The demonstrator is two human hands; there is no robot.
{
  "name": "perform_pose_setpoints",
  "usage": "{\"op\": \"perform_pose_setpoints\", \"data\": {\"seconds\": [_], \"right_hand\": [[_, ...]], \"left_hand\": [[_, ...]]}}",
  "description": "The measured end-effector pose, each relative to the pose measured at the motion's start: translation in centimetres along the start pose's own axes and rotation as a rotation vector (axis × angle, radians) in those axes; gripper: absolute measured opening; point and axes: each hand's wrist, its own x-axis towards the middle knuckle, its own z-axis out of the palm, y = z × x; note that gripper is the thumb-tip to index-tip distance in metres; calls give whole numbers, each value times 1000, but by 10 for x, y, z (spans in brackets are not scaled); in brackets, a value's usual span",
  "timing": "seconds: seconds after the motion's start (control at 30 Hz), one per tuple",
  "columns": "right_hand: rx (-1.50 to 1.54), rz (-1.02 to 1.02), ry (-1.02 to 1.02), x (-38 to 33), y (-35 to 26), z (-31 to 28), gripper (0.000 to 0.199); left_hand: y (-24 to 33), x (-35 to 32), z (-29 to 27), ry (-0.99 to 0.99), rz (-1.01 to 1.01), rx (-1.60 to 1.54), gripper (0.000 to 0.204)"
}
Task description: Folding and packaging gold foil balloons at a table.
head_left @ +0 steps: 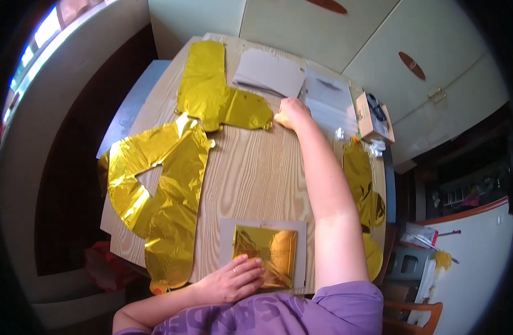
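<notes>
Holed foil (181,195) at left on table (256,173). L-shaped foil (203,78) beyond, short leg pointing right, tip just beside right hand (293,113). Left hand (234,279) flat on folded foil (276,251), fingers extended, not clamped; grey card (227,237) beneath. Card stack (267,72) beyond right hand, slightly left; right hand nearer. Right fingers curled; cannot tell whether clamped on stack.

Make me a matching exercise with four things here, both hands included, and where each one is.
1. left hand
2. right hand
3. L-shaped gold foil
4. brown box

A. by the table's right edge
B. on the folded gold foil
C. at the table's far left
D. beside the stack of grey cards

Pairs: 1-B, 2-D, 3-C, 4-A
</notes>
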Motion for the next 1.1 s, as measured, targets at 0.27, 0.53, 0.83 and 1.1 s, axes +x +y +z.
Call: {"op": "perform_pose_setpoints", "data": {"seconds": [0.27, 0.53, 0.83, 1.1], "right_hand": [[178, -203, 177, -200, 21, 8, 19], [523, -153, -56, -446, 2, -36, 29], [237, -291, 478, -524, -48, 22, 21], [196, -22, 398, -499, -38, 34, 47]], "left_hand": [[3, 0, 10, 107, 41, -46, 26], [7, -3, 13, 173, 119, 44, 19], [10, -2, 19, 225, 90, 18, 30], [12, 1, 19, 193, 91, 22, 30]]}}
